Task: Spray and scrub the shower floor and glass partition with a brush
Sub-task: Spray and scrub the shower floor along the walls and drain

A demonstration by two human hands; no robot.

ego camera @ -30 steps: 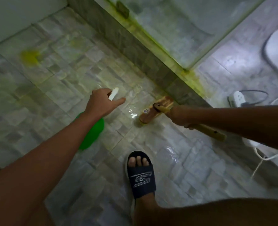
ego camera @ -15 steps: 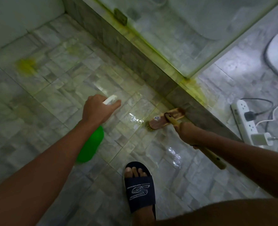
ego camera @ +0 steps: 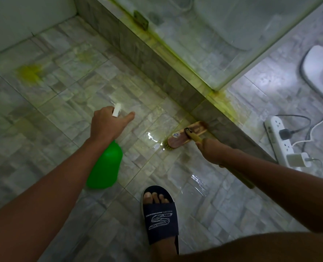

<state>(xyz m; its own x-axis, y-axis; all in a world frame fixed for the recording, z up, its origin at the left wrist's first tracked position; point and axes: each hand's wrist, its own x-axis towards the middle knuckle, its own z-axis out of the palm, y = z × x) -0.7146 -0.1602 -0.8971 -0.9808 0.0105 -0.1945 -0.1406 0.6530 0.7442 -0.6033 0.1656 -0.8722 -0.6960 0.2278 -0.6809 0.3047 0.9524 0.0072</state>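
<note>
My left hand grips the white trigger head of a green spray bottle, its nozzle aimed at the wet grey tiled shower floor. My right hand holds the yellowish handle of a wooden scrub brush. The brush head lies bristles down on the wet tiles, against the low stone kerb. On top of the kerb stands the glass partition, with yellow-green grime along its base. A yellow stain marks the floor at the far left.
My foot in a dark slide sandal stands on the wet floor near the bottom centre. Beyond the kerb, on the right, a white power strip with plugs and cables lies on the floor. A white toilet is at the right edge.
The brush head has slid right and away along the floor to the kerb's foot. My left hand with the bottle has stayed at much the same place above the floor.
</note>
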